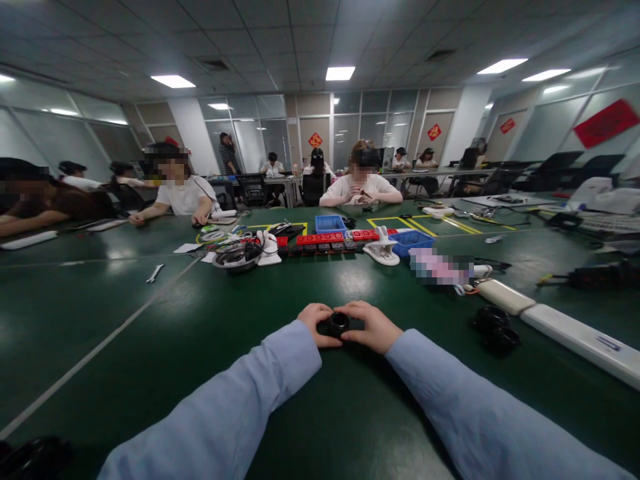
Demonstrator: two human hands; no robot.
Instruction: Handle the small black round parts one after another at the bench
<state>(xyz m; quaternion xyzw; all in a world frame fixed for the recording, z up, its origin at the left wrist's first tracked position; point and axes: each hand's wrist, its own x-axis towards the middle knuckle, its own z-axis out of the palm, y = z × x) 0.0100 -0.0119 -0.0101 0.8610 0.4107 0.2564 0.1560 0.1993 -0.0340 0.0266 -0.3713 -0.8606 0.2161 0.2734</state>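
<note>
Both my hands meet over the green table, around a small glossy black ring-shaped part (339, 324) with a round hole facing me. My left hand (318, 325) closes on its left side, thumb in front and fingers behind. From the right, my right hand (373, 325) grips the same part between thumb and fingers. Off to the right lie similar black round parts (493, 323), close together. Another dark, shiny part (37, 457) is cut off at the lower left corner.
Red power strips (330, 239), blue bins (330, 223), a bowl of cables (237, 255) and a white clamp-like stand (383, 248) line the table's middle. A wrench (155, 273) lies left. Long white cases (580, 333) lie right. A person (363, 183) sits opposite; others sit around.
</note>
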